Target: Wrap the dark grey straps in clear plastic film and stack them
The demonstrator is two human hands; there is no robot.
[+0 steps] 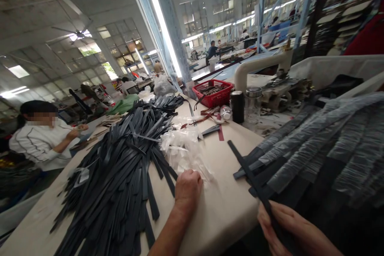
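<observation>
Your left hand (pixel 188 188): fingers curled, palm side hidden; forearm (pixel 171 228) cut off by bottom edge. Your right hand (pixel 280 224): black strap (pixel 253 182) passes through, lower end out of view. Strap pile (pixel 120 168): cropped at bottom. Wrapped bundles (pixel 345 144), at your right: cropped by right edge. Basket contents (pixel 213 88): too small to identify. Distant worker (pixel 212 50): blurred.

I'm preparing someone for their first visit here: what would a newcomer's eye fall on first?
Probably the big heap of dark strips spread over the left of the table. Next, perhaps the plastic-wrapped bundles massed on the right, with the right hand holding a single strip nearby. Farther back, near the middle, a red basket stands out.
</observation>
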